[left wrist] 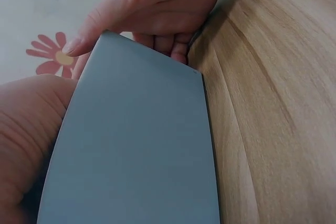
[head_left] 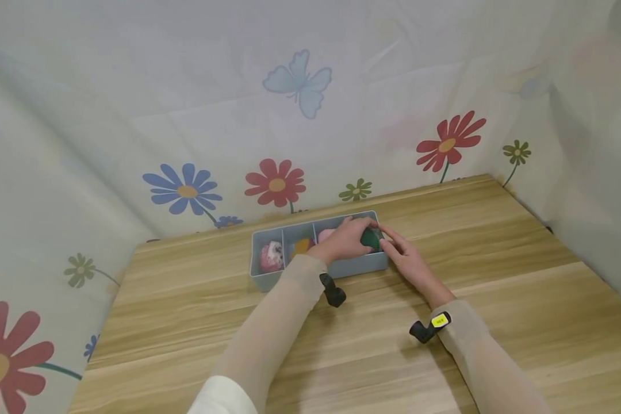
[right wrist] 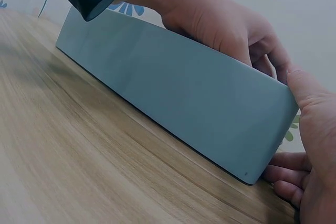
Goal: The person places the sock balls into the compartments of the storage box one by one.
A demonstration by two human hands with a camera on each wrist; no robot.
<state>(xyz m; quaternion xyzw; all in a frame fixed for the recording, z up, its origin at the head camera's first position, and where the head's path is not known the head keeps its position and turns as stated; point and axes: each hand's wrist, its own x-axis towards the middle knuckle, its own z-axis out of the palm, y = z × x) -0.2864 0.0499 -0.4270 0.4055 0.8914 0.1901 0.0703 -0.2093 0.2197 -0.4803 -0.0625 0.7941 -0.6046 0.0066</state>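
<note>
A long grey-blue divided box stands on the wooden table, its plain side facing me. Over its rightmost section, my left hand reaches in with curled fingers around a dark green object; its kind is unclear. My right hand grips the right end of the box, thumb at the near top corner and fingers along the end wall. In the right wrist view, the left fingers dip behind the box wall, which hides what they hold. The left wrist view shows the right thumb at the rim.
In the leftmost section sits a pink and white item. Beside it lies an orange-yellow item, then a pink one partly under my left hand. A flowered cloth hangs behind the table.
</note>
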